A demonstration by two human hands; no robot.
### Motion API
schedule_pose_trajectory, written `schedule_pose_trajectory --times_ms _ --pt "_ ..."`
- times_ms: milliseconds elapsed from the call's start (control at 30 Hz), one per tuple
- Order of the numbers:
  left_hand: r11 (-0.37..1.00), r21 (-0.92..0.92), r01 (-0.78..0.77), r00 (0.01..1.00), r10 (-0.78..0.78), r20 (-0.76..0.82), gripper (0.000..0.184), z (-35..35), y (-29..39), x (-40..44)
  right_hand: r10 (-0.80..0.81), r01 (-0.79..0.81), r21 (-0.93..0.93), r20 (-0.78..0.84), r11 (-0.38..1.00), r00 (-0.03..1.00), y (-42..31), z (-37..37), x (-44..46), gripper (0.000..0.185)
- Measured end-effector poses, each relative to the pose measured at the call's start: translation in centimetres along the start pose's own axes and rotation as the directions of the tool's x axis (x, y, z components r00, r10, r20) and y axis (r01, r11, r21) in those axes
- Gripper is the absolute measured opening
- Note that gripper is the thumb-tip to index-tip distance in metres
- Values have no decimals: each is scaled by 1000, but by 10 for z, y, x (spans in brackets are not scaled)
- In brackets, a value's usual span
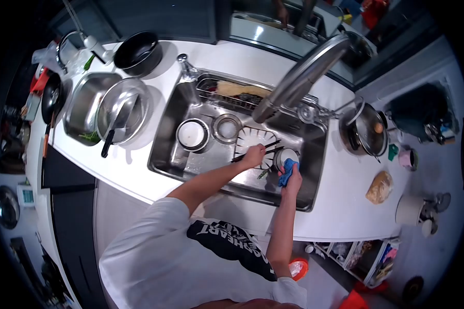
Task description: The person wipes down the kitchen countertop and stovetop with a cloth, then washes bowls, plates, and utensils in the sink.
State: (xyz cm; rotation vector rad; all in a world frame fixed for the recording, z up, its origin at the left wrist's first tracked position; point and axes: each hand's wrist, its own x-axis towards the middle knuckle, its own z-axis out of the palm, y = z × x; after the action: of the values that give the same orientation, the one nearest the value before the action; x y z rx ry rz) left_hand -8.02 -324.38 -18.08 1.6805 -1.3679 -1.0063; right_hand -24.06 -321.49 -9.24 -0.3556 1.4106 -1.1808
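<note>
In the head view my left hand [253, 156] is closed around dark chopsticks [274, 143] over the sink [191, 172]. My right hand [293, 181] grips a blue cloth [286, 173], which touches a small white bowl [285, 154] at the right of the basin. Under the chopsticks lies a square white plate [250, 136] with dark marks along its rim. Left of it are a round metal strainer or drain part [227, 129] and a pot-like bowl [192, 135] with a white inside. A bit of green [263, 174] lies near the plate.
A large faucet [304, 77] arches over the basin. To the left, a knife [119, 121] rests across a clear bowl [136, 98], near a black pot [138, 53]. On the right stand a lidded pot [363, 131] and a bagged item [380, 187]. A rack [234, 92] lines the sink's back.
</note>
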Motion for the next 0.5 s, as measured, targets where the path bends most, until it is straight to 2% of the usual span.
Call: schedule_pose_trajectory --times_ms 33,100,133,167,200,233,267,367,467,500 --pt "994 -10 109 994 -110 -2 17 -27 -6 -2 19 -19 -17 36 1000 999 4 8 2 37" --pt "960 276 45 968 26 -251 16 -73 -55 2 59 -54 -49 100 997 993 13 23 5 37" --pt "923 360 137 964 -40 -263 17 -109 -60 -1 49 -40 -64 144 997 988 19 30 7 37" --pt "934 298 195 907 -57 -417 17 -136 -69 -5 53 -41 -79 161 996 986 25 37 10 37" --pt "825 499 266 918 -59 -391 19 -167 -78 -8 56 -40 -93 176 995 983 31 45 11 36" --pt "686 573 448 857 -147 -494 34 -186 -86 -9 57 -37 -107 188 994 981 35 53 10 36" --pt "636 565 526 816 -188 -547 42 -203 -101 -9 67 -46 -114 194 992 979 35 62 4 35" --pt "595 556 580 808 -333 -487 45 -228 -124 -13 116 -74 -168 255 983 960 45 72 7 35" --pt "645 540 541 835 -334 -437 36 -231 -141 -9 120 -72 -201 237 977 964 44 75 0 34" --pt "639 556 531 847 -385 -367 33 -235 -147 -5 121 -71 -212 234 975 965 44 73 -2 34"
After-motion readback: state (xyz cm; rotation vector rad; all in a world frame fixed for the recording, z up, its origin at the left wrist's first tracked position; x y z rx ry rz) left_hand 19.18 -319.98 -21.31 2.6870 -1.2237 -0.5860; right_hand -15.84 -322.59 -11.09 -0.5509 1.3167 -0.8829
